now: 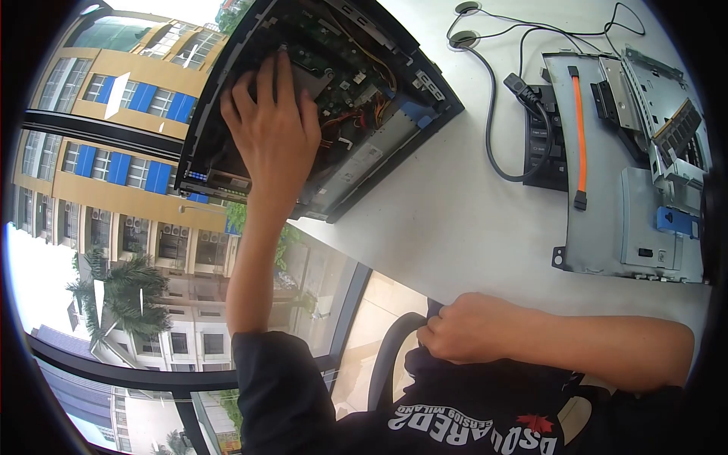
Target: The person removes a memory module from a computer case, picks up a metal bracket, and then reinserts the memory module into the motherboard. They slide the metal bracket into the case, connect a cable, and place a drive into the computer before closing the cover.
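Observation:
At the upper left, an opened desktop computer case [364, 171] shows its green circuit board [345, 53] and several coloured wires [379, 110]. My left hand [273, 125] reaches into it with the fingers spread. The fingertips rest near a grey metal part [309, 82] on the board; what lies beneath the palm is hidden. My right hand [466, 327] is curled into a fist in front of my body, near the table's front edge. Anything inside that fist is hidden from view.
To the right on the white table [447, 235] lie a metal side panel [595, 235] with an orange data cable [579, 136], a memory stick [677, 130] on a metal bracket [641, 98], and a black keyboard [540, 136] under a power cable [491, 129]. Windows [152, 265] border the left.

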Available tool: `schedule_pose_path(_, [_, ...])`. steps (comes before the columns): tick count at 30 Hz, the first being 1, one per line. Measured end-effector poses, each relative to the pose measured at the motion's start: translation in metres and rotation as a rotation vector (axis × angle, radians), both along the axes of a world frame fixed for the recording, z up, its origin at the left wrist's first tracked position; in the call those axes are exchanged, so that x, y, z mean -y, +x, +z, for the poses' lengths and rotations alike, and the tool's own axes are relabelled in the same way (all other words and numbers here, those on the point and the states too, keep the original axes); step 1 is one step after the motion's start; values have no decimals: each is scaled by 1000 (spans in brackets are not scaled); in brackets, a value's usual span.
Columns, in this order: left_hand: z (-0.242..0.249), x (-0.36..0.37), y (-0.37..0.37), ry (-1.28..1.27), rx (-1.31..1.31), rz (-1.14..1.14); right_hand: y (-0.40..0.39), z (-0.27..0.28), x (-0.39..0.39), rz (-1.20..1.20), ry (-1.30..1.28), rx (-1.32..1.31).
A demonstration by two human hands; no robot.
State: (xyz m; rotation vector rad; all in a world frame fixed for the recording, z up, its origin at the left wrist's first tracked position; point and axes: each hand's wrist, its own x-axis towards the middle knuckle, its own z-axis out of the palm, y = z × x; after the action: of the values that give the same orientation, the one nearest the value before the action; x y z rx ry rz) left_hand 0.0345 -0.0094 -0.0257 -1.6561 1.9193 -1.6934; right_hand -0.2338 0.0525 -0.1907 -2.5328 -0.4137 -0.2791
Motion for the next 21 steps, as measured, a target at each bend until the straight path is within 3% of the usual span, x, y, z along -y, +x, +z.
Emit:
schedule_pose_path(8, [0, 4, 0, -6, 22, 27, 0, 2, 1, 21, 4, -35])
schedule_pose_path(14, [-2, -12, -2, 82, -15, -80, 0, 4, 2, 18, 9, -51])
schedule_pose_path(21, [-5, -75, -16, 147, -321, -116, -2, 9, 1, -3, 70, -47])
